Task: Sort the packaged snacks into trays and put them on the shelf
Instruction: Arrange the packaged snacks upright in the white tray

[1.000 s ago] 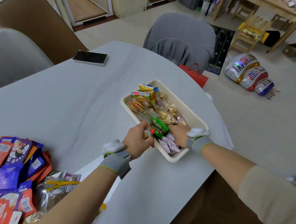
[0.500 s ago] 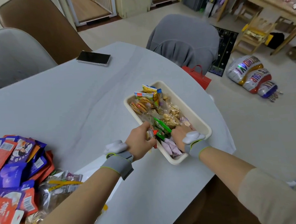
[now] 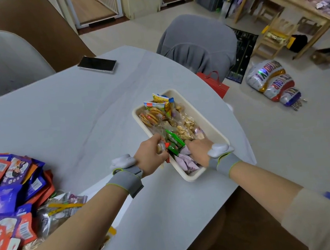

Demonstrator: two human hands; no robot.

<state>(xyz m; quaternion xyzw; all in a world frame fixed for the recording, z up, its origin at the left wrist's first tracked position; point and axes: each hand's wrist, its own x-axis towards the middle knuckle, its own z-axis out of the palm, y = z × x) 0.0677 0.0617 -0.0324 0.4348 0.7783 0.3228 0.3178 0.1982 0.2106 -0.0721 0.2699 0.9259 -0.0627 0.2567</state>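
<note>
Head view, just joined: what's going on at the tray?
A person is packing snacks into the cream tray on the grey table. The left hand grips a small wrapped snack at the tray's near edge; the right hand reaches in among the packets. A pile of unsorted packets waits at left.

We're in a home, in a dining area by the look of it: a round grey table [image 3: 77, 105] ringed by shell chairs [image 3: 3, 61], a phone [image 3: 96, 64] lying on it, foil balloons [image 3: 271, 82] on the tiled floor, a cluttered wooden side table [image 3: 289, 2], and a doorway onto a wood-floored room.
</note>
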